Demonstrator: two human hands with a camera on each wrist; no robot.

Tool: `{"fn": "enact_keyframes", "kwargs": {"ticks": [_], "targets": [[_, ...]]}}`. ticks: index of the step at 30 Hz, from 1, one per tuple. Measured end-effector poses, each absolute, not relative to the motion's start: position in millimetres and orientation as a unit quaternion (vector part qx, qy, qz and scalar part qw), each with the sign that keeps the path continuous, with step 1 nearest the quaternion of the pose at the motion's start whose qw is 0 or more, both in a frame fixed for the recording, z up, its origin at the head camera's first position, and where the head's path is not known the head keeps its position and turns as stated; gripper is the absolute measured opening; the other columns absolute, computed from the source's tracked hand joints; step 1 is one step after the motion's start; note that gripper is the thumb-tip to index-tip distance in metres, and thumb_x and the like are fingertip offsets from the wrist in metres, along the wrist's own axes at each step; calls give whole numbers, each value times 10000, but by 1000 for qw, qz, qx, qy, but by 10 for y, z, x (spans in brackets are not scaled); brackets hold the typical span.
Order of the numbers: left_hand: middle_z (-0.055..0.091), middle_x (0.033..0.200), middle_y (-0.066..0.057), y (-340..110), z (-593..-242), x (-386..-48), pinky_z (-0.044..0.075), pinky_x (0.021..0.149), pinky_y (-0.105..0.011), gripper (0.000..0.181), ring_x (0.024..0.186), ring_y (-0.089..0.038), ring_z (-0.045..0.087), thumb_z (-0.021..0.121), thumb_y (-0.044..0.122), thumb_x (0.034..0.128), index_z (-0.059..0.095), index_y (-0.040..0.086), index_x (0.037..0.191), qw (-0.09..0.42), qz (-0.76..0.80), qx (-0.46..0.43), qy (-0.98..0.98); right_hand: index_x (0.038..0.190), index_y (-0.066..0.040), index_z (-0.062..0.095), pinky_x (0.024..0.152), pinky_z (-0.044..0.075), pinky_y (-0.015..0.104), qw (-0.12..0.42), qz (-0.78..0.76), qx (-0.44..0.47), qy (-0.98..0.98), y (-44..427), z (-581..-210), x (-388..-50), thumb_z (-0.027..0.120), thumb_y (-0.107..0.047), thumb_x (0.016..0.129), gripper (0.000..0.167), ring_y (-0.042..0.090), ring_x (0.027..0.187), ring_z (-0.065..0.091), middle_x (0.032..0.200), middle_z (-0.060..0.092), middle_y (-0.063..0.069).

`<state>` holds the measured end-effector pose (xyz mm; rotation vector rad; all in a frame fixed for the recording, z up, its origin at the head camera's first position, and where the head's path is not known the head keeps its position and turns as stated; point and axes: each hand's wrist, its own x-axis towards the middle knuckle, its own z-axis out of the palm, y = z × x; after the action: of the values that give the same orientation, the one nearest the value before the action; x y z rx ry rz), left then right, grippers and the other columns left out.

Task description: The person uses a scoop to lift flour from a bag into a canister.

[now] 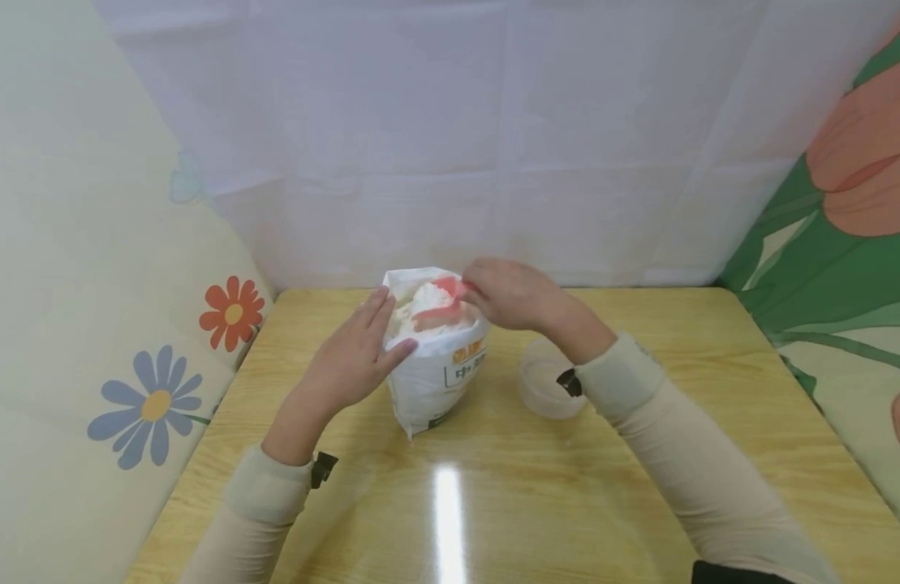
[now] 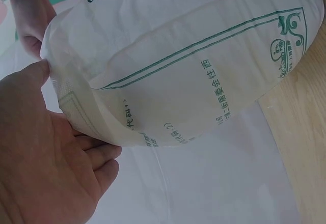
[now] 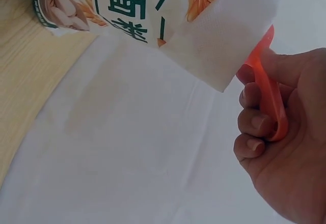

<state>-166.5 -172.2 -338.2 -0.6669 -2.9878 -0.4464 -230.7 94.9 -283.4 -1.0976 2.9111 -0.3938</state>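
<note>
A white flour bag point(image 1: 435, 377) stands open-topped on the table, with white flour point(image 1: 406, 322) inside its mouth. My left hand point(image 1: 350, 353) holds the bag's left side near the rim, thumb toward the front and fingers toward the back; in the left wrist view this hand point(image 2: 56, 152) touches the bag's printed side point(image 2: 204, 76). Over the bag's mouth, my right hand point(image 1: 515, 296) grips the handle of a pinkish-red scoop point(image 1: 437, 316) heaped with flour. Curled fingers wrap the red handle point(image 3: 272, 99) in the right wrist view, where the bag point(image 3: 219, 35) hides the scoop's bowl.
A clear plastic bowl point(image 1: 540, 389) stands on the wooden table point(image 1: 537, 503) right of the bag, partly below my right forearm. A white cloth point(image 1: 420, 146) hangs behind the table. Flower-patterned coverings point(image 1: 153, 405) flank both sides.
</note>
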Motion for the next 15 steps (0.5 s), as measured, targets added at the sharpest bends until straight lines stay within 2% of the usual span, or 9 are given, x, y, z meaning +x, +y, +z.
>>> {"fn": "enact_keyframes", "kwargs": {"ticks": [4, 10, 15], "targets": [[93, 1692, -159, -1718, -3379, -1652, 178, 1255, -490, 898, 1557, -328, 126, 318, 660, 1029, 161, -11, 1605, 27, -143, -215, -966, 1116, -73, 656, 860, 542, 414, -4, -131, -350, 928, 954, -2825, -2273, 495, -324, 1074, 301, 235, 932, 610, 1006, 637, 62], [98, 1693, -160, -1709, -3374, -1646, 182, 1255, -490, 890, 1556, -330, 133, 332, 647, 1034, 165, -15, 1603, 27, -144, -213, -966, 1197, -62, 650, 911, 544, 419, -4, -138, -340, 930, 979, -2793, -2234, 492, -327, 1075, 332, 241, 1006, 626, 1071, 652, 68], [92, 1694, -158, -1707, -3373, -1653, 185, 1254, -494, 890, 1555, -332, 134, 333, 646, 1034, 162, -16, 1604, 27, -144, -213, -966, 1201, -56, 651, 919, 540, 425, -6, -156, -323, 933, 1030, -2779, -2216, 503, -319, 1072, 328, 248, 1020, 625, 1094, 659, 77]]}}
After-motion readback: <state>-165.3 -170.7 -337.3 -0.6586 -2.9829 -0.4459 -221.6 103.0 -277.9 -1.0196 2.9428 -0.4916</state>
